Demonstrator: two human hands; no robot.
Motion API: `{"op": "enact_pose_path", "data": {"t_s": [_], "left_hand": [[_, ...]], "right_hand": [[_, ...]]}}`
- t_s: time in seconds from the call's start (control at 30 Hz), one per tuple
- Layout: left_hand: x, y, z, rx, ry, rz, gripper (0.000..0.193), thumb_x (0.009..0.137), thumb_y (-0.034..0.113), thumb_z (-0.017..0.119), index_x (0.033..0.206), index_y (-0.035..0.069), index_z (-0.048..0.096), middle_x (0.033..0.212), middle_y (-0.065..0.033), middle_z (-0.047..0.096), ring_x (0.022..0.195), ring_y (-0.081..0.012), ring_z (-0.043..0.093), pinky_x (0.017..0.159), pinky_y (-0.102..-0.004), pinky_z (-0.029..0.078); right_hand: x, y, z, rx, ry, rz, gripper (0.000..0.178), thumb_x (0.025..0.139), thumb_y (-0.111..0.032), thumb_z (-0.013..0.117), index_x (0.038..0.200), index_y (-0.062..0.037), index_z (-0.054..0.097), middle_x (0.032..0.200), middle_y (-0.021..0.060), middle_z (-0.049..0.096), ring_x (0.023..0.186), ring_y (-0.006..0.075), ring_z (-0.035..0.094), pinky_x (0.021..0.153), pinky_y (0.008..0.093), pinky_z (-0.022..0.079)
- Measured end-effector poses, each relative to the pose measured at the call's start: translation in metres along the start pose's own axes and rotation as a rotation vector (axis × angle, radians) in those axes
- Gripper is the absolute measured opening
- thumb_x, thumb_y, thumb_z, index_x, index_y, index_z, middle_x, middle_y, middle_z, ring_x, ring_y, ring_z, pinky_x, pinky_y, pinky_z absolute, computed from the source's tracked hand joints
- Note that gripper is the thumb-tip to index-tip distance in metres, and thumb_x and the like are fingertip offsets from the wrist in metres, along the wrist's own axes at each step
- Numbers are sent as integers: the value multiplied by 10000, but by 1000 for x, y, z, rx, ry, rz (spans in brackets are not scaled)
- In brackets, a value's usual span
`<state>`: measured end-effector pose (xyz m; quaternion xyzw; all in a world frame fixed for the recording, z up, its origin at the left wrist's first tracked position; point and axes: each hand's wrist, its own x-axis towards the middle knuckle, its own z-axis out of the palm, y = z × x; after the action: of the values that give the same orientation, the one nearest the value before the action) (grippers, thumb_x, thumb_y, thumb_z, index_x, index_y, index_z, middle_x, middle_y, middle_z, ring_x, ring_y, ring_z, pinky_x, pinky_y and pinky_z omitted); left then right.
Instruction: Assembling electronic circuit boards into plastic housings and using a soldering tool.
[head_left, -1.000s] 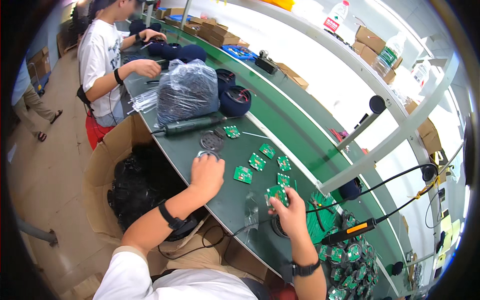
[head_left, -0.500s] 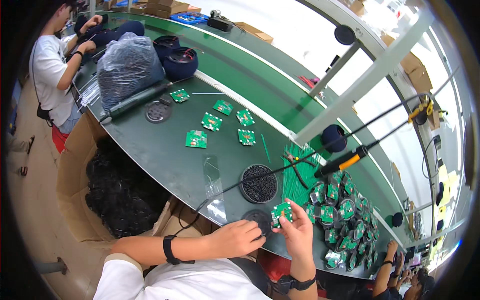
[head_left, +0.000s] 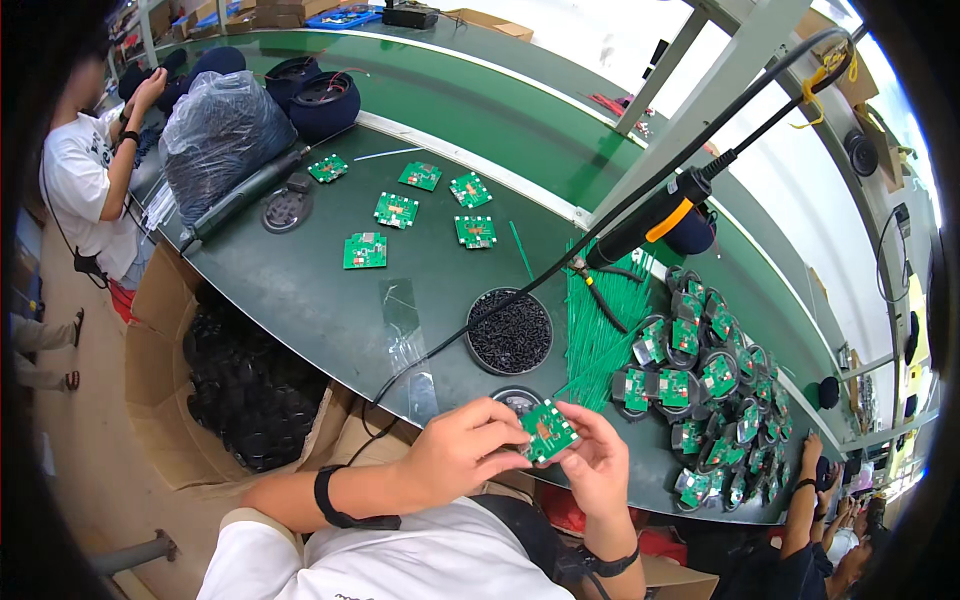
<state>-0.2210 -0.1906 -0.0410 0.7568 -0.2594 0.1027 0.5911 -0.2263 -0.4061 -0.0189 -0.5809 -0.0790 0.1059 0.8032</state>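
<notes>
My left hand (head_left: 462,448) and my right hand (head_left: 596,462) meet at the near edge of the green bench (head_left: 330,310), both gripping one small green circuit board (head_left: 547,430). The board is tilted, its face up. Just behind it lies a round black part (head_left: 510,400), partly hidden by my fingers. A round dish of small black screws (head_left: 510,331) stands a little farther in. Several loose green circuit boards (head_left: 396,209) lie spread out at the far left of the bench.
A hanging electric screwdriver (head_left: 648,217) with cable crosses the bench. Green cable ties (head_left: 596,325) and a heap of black parts fitted with boards (head_left: 712,385) lie to the right. A cardboard box of black parts (head_left: 240,380) stands below left. Another person (head_left: 85,185) works at far left.
My hands came back from the loose boards to the near edge and now hold one board together. The view has swung to the right along the bench.
</notes>
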Motion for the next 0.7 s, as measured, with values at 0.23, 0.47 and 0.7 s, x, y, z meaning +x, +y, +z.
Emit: {"op": "enact_pose_path", "data": {"t_s": [0.23, 0.47, 0.7], "left_hand": [[-25, -2, -1, -113, -150, 27, 301, 796, 194, 837, 990, 19, 686, 1019, -107, 662, 875, -272, 682, 760, -363, 563], [-16, -15, -16, 306, -62, 15, 651, 714, 313, 876, 1224, 7, 611, 1207, -152, 659, 1082, -341, 652, 950, -437, 503], [-13, -16, -18, 338, -154, 4, 663, 718, 334, 851, 1277, 62, 620, 1354, -137, 605, 1132, -319, 632, 956, -439, 490]], "right_hand": [[-7, 8, -14, -362, -16, -63, 223, 863, 103, 707, 1074, 49, 667, 1144, 137, 613, 1000, 196, 657, 866, 311, 581], [23, 16, -21, -415, 227, -55, 178, 849, 124, 714, 1014, 59, 705, 1020, 81, 659, 905, 141, 674, 817, 261, 554], [27, 27, -5, -762, 122, -106, 168, 829, 35, 786, 990, -2, 755, 981, 85, 686, 795, 130, 685, 667, 244, 580]]}}
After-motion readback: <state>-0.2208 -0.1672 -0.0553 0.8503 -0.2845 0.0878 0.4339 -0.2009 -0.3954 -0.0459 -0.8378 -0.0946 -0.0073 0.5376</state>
